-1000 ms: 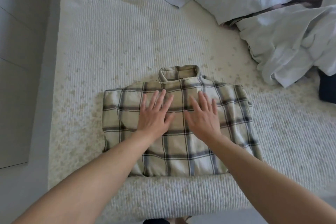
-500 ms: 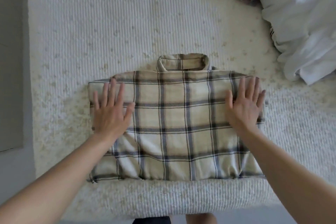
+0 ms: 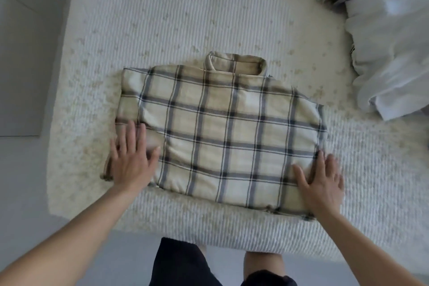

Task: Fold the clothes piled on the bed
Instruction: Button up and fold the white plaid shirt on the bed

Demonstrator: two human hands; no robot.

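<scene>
Flat on folded plaid shirt (image 3: 222, 132): left hand (image 3: 132, 162), right hand (image 3: 322, 183), fingers released. Upper right on bed (image 3: 162, 18): rumpled white clothes (image 3: 390, 58).

a bedroom in a home. a bed (image 3: 162, 18) with a ribbed, cream-white cover fills most of the view, its edge meeting a pale grey floor (image 3: 21, 169). a folded plaid shirt (image 3: 220, 132) lies on it, and a heap of rumpled white clothes (image 3: 390, 58) sits at the bed's far right, the stuff of household laundry.
</scene>
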